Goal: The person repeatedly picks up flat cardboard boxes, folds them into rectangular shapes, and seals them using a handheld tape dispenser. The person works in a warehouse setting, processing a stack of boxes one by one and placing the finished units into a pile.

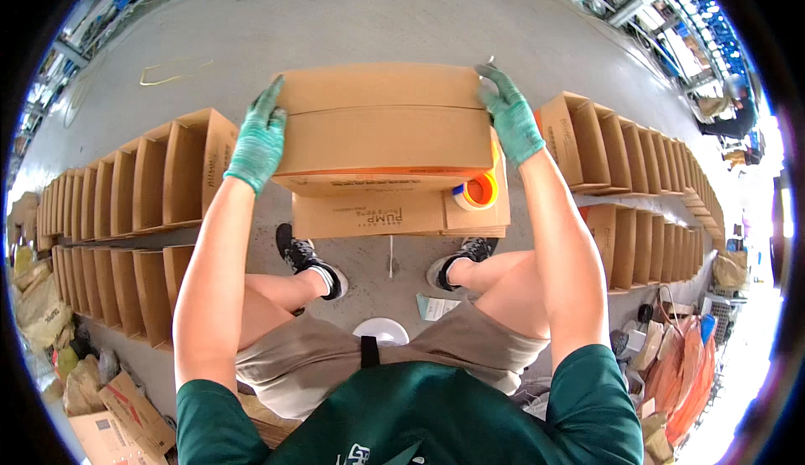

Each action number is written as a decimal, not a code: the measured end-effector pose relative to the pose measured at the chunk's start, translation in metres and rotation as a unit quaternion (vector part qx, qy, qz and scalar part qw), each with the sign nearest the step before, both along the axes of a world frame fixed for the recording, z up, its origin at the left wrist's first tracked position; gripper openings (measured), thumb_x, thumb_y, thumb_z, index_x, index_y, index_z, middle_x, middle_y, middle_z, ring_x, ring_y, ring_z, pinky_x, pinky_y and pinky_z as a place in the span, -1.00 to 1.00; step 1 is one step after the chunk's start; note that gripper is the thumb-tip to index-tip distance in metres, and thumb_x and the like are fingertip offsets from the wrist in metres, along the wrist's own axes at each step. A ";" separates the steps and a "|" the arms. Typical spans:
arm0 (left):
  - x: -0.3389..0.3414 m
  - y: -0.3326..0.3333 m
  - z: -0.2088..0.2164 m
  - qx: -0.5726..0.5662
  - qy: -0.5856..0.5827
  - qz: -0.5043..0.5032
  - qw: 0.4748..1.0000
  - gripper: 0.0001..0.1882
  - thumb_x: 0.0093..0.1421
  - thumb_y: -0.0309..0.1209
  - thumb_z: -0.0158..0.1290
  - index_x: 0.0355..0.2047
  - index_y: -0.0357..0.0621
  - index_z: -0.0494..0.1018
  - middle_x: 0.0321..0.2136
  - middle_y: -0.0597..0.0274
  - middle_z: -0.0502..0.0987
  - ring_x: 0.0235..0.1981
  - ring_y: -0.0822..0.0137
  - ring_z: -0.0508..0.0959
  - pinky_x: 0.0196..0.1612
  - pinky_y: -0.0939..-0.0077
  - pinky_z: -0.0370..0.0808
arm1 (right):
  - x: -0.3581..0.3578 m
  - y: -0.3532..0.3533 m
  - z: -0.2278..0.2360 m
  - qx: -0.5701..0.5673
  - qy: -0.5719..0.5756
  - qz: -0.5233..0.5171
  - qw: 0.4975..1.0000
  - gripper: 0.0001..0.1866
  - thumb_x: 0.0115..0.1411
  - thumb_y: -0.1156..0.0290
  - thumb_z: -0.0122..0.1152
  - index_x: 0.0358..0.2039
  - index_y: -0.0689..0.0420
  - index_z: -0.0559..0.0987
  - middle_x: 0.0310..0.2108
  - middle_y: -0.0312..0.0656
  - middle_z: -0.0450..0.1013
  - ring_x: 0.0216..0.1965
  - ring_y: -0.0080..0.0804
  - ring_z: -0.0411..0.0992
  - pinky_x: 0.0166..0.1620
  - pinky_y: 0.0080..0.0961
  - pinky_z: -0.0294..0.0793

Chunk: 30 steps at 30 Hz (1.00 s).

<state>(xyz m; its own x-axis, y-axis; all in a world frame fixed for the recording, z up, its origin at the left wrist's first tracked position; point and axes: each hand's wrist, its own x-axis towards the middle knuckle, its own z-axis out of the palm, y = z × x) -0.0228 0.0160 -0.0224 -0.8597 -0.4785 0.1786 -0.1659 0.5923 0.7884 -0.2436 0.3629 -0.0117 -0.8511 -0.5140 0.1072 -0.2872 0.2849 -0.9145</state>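
A brown cardboard box with a seam across its top and an orange strip along its near edge is held between my hands. My left hand, in a green knitted glove, grips the box's left side. My right hand, gloved the same way, grips its far right corner; a small pointed tip shows by those fingers, too blurred to name. Beneath the box lies printed flat cardboard. An orange and yellow tape roll rests on the cardboard beside the box's near right corner.
Rows of open-topped cartons stand left and right. My feet flank the cardboard, and a white round stool seat shows below me. A paper slip lies on the floor. Orange sacks and other clutter fill the lower right.
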 end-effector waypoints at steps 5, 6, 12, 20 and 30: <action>0.001 0.004 0.007 0.032 0.002 0.001 0.999 -0.55 0.39 -0.53 -0.11 0.26 0.10 0.33 0.18 0.01 0.35 0.15 0.15 0.38 0.26 0.39 0.29 | -0.023 0.048 -0.047 0.522 -0.022 0.201 0.829 -0.63 0.28 0.26 0.10 0.07 0.09 0.54 -0.15 -0.08 0.60 -0.16 -0.29 0.58 -0.11 -0.33 0.55; 0.009 0.000 0.006 0.028 -0.006 0.015 0.999 -0.55 0.39 -0.53 -0.11 0.26 0.10 0.33 0.18 0.01 0.35 0.15 0.15 0.38 0.26 0.39 0.29 | 0.008 0.027 -0.035 0.596 -0.124 0.231 0.759 -0.58 0.31 0.22 0.10 0.13 0.08 0.51 -0.01 -0.13 0.57 -0.10 -0.47 0.54 -0.08 -0.44 0.54; 0.004 0.002 0.007 0.017 0.006 -0.002 1.000 -0.57 0.39 -0.52 -0.10 0.24 0.08 0.36 0.18 0.03 0.36 0.17 0.18 0.37 0.27 0.41 0.28 | 0.035 0.050 -0.118 0.555 0.040 0.233 0.797 -0.61 0.25 0.14 0.10 -0.03 0.09 0.61 -0.02 -0.07 0.56 0.05 -0.14 0.49 0.07 -0.34 0.47; 0.007 -0.001 0.006 0.023 -0.006 -0.005 1.000 -0.56 0.38 -0.54 -0.10 0.24 0.07 0.37 0.19 0.11 0.36 0.17 0.22 0.38 0.26 0.45 0.29 | -0.013 0.060 -0.025 0.100 -0.025 -0.098 0.990 -0.65 0.16 0.32 0.25 -0.03 0.06 0.58 -0.18 -0.24 0.56 -0.21 -0.30 0.56 -0.20 -0.35 0.58; -0.003 0.008 0.017 0.039 -0.004 -0.027 0.999 -0.57 0.36 -0.55 -0.07 0.21 0.04 0.40 0.20 0.09 0.34 0.13 0.18 0.41 0.22 0.45 0.35 | 0.003 -0.035 0.109 -0.128 -0.092 0.267 0.951 -0.38 0.15 0.15 0.36 0.13 0.27 0.51 -0.12 -0.12 0.57 -0.16 -0.49 0.53 -0.09 -0.55 0.57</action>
<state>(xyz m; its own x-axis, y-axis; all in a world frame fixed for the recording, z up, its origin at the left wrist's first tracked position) -0.0262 0.0243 -0.0058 -0.8864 -0.4428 0.1351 -0.1421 0.5379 0.8309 -0.2408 0.3283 0.0971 -0.4925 -0.8553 0.1612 -0.1577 -0.0945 -0.9830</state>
